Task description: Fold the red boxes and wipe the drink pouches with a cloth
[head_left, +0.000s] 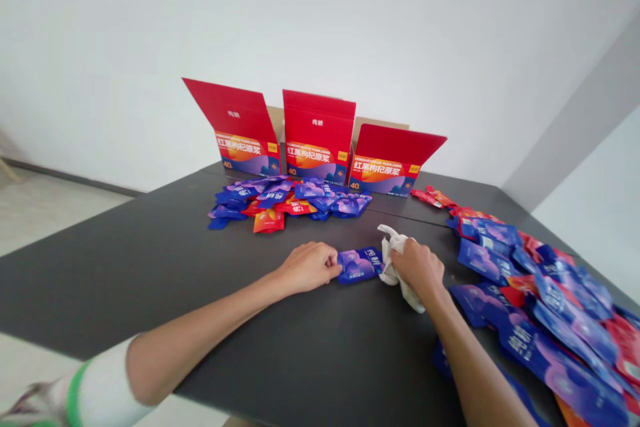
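Note:
A blue and purple pouch lies flat on the dark table between my two hands. My left hand pinches its left end between thumb and fingers. Bunched in my right hand is a white cloth, which touches the pouch's right end. Beyond my hands sits a mixed pile of blue pouches and red pouches. A larger heap of blue pouches with red ones among them spreads along the right, near my right forearm.
Three red cartons with raised flaps stand in a row at the back: a left carton, a middle carton and a right carton. A few red pouches lie beside the right one. The dark table ends near a pale wall.

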Demonstrator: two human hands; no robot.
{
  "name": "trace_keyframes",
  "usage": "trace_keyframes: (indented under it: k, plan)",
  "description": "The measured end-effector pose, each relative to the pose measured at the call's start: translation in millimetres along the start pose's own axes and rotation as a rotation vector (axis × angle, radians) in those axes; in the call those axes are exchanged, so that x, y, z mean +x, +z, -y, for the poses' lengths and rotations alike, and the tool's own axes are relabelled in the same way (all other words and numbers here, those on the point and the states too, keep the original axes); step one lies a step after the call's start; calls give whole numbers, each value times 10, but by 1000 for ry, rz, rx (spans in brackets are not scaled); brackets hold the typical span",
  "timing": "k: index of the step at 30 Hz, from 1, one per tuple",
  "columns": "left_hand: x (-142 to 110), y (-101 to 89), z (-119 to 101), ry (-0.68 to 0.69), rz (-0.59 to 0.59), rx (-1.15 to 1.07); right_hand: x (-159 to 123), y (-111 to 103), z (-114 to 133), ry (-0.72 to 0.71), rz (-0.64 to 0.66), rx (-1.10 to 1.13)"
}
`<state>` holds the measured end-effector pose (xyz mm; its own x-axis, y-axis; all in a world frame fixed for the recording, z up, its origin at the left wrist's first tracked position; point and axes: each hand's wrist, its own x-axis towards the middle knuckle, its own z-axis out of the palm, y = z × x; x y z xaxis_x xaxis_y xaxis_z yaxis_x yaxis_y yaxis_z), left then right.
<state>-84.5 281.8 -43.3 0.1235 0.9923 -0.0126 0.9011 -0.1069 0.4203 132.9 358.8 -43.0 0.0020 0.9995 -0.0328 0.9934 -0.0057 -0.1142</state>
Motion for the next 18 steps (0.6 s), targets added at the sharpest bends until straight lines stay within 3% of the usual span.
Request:
trace_keyframes:
  k: [2,4,5,8,10,14,18]
  plan:
    - [4,-18,12,28,-98,0,44,-11,-81,38,-3,19]
    - [37,-35,7,178,-196,-20,73,-17,-131,35,0,41]
    - [65,-43,-4,284,-189,-29,84,-20,-146,27,5,51]
    - [169,-55,-74,524,0,-17,111,-33,-172,4,25,70]
    - [216,-45,-139,538,65,9,123,-49,-190,0,27,71]
    - [197,11,-256,387,30,54,117,-91,-220,-13,12,75]
    - [196,50,-281,508,-75,66,76,-120,-199,-62,-12,96]
